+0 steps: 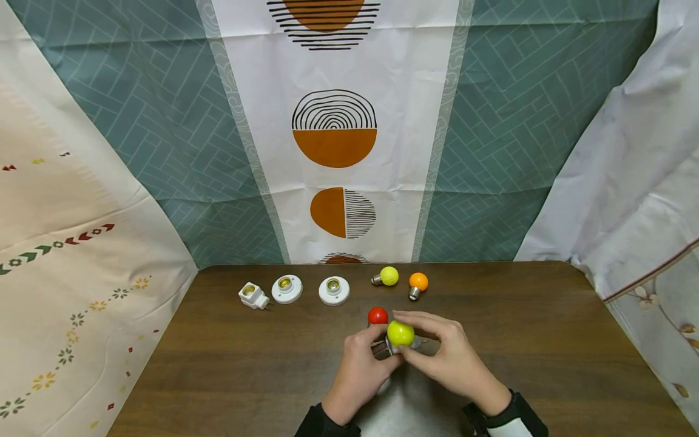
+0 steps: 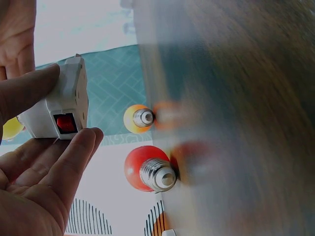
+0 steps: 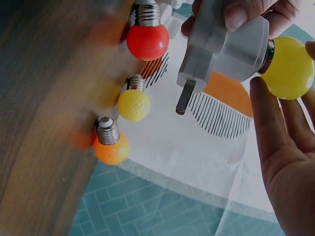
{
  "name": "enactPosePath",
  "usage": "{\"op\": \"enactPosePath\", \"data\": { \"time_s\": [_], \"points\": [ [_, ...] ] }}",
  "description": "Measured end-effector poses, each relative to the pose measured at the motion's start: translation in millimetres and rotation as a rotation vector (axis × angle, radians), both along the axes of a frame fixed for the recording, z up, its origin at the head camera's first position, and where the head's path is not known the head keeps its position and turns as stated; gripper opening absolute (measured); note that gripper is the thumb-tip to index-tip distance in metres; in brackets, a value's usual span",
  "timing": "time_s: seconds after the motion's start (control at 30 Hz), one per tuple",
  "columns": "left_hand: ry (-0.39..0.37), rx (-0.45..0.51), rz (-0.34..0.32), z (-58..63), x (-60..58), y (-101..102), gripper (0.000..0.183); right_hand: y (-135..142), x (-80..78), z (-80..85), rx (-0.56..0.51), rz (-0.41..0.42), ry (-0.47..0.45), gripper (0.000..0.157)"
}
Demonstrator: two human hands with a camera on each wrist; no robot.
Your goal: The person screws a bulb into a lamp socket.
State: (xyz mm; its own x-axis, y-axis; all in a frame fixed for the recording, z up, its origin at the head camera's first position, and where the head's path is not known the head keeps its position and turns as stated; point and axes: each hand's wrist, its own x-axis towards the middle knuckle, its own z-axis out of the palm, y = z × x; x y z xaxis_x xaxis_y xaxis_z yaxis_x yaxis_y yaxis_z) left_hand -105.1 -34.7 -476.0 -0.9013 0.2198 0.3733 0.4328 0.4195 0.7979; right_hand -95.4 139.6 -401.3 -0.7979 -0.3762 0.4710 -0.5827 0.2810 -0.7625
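My left hand (image 1: 357,370) grips a white plug-in lamp socket (image 2: 42,115), thumb on one side and fingers on the other. A red switch (image 2: 65,123) faces the camera in the left wrist view, and a flat metal prong (image 3: 185,97) sticks out in the right wrist view. The yellow-green bulb (image 1: 401,333) sits in the socket's mouth, with a dark band of its base showing. Around the bulb's round glass, my right hand (image 1: 450,352) holds it with thumb and fingertips. Just beyond the hands a red bulb (image 1: 378,315) lies on the table.
Farther back on the brown table (image 1: 246,376) lie a yellow bulb (image 1: 389,276) and an orange bulb (image 1: 418,281). To the left are two round white lamp holders (image 1: 334,291) and another plug-in socket (image 1: 253,295). A patterned curtain (image 1: 491,152) hangs behind the table.
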Motion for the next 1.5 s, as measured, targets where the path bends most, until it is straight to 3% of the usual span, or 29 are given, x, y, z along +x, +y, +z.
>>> {"op": "enactPosePath", "data": {
  "time_s": [0.3,0.5,0.73,1.03,1.3,1.5],
  "points": [
    [-0.038,0.055,-0.031,-0.1,0.8,-0.4,0.037,-4.8,4.3,8.7,-0.020,-0.090,0.005,0.042],
    [-0.021,0.031,-0.011,1.1,1.5,-1.0,0.036,-4.0,4.2,8.3,-0.025,-0.065,-0.039,0.048],
    [-0.034,0.048,-0.016,1.2,2.5,-1.0,0.036,4.9,-7.1,-19.9,0.016,-0.021,-0.050,0.056],
    [-0.036,0.041,-0.012,1.8,1.9,-0.7,0.039,-2.0,3.9,7.2,-0.015,-0.005,-0.072,0.051],
    [-0.093,0.098,-0.045,3.7,2.1,0.5,0.039,-2.3,3.6,8.4,-0.017,-0.063,-0.042,0.042],
    [-0.081,0.089,-0.042,4.1,2.8,-0.5,0.039,-1.6,3.7,4.0,-0.027,-0.067,-0.034,0.042]
  ]
}}
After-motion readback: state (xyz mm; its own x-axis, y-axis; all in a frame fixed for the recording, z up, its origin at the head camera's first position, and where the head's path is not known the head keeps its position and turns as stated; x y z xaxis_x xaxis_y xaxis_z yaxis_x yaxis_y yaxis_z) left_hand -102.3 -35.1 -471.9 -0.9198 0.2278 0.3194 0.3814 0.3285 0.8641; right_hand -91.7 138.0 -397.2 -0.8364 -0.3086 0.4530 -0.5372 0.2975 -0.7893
